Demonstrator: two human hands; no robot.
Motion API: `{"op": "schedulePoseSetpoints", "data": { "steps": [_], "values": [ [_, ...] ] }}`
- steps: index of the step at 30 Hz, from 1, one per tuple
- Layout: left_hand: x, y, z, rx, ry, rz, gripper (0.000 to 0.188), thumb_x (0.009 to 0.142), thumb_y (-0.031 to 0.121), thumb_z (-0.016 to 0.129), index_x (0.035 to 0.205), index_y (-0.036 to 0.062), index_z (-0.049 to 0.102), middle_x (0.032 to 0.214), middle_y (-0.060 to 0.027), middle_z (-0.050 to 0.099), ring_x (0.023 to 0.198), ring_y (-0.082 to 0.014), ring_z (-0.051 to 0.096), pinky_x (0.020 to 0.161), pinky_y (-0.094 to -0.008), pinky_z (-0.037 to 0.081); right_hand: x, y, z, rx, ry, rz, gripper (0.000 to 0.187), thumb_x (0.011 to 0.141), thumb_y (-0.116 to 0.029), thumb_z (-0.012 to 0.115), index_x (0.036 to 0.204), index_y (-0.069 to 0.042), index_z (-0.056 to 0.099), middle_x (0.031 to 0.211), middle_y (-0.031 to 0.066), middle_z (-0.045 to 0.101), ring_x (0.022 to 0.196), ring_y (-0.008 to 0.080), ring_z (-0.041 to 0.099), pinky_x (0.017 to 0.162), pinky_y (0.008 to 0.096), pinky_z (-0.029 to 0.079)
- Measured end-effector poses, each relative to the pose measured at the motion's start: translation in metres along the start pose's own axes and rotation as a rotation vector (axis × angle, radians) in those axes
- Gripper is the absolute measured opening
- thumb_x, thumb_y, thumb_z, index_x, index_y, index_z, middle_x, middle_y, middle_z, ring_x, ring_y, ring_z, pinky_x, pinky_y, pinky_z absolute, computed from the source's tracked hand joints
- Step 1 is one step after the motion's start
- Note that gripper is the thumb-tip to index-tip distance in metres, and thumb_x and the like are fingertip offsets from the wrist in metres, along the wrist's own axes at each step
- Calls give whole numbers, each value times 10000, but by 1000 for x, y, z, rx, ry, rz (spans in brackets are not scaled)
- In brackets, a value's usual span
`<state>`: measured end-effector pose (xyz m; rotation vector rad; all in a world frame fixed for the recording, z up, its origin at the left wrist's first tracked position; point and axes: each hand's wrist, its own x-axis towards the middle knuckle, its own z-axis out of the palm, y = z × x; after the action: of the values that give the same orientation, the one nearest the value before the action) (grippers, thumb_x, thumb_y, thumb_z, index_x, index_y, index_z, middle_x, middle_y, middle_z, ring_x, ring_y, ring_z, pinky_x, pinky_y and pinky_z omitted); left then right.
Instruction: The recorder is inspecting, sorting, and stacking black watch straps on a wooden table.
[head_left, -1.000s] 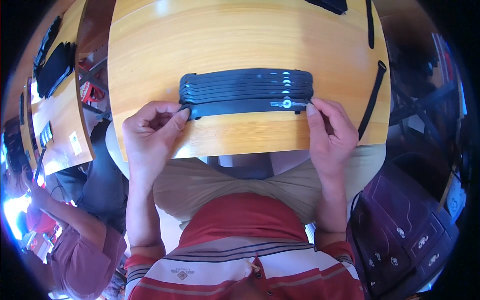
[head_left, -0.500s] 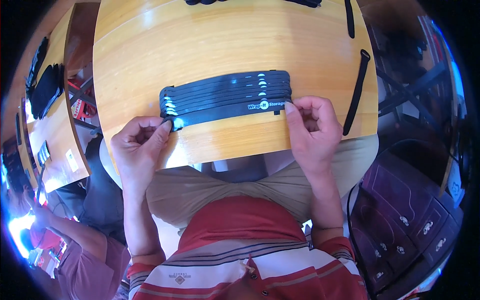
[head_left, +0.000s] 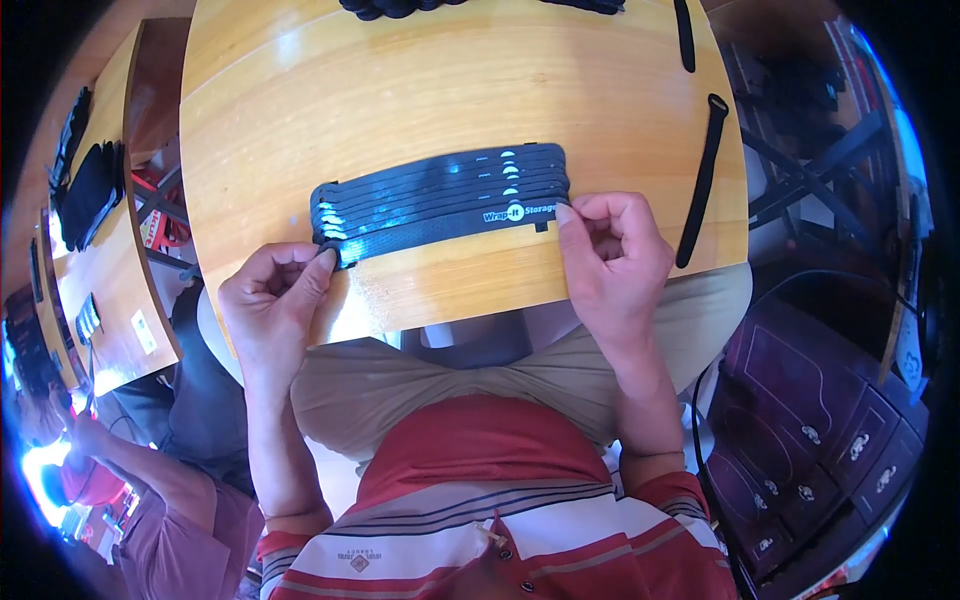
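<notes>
Several black hook-and-loop straps with white printing lie on the table in front of me, overlapped in a neat row like shingles. At the left end of the nearest strap, my left hand is closed, thumb and forefinger pinching the strap's tip. My right hand pinches the same strap's right end, the thumb beside the print. A small dark tab sticks out below the strap's near edge, close to my right hand.
A single black strap lies along the right side of the wooden table, with another beyond it. Dark straps are bunched at the far edge. On the left, a co-worker sits by another table. A dark drawer cabinet stands right.
The table and straps sit slightly further left in the view. Both hands keep their pinch on the nearest strap, with hardly any movement against it.
</notes>
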<state>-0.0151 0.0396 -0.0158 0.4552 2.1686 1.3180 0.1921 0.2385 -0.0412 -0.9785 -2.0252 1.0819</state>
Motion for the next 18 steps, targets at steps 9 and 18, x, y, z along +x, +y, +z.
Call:
{"op": "schedulePoseSetpoints", "data": {
  "steps": [9,18],
  "values": [
    [1,-1,-1,-3,-7,5,92,881,3,756,947,-43,713,787,-20,698,692,-36,610,639,-173,490,1,-3,0,-29,9,-2,129,873,23,723,875,1,595,752,27,667,625,16,576,522,166,438],
    [0,3,0,22,-6,-6,97,883,9,756,957,-40,716,801,-27,704,709,-43,624,653,-176,498,2,-4,1,-36,11,-18,108,877,21,717,867,2,611,748,22,667,631,15,577,528,172,451]
  ]
}}
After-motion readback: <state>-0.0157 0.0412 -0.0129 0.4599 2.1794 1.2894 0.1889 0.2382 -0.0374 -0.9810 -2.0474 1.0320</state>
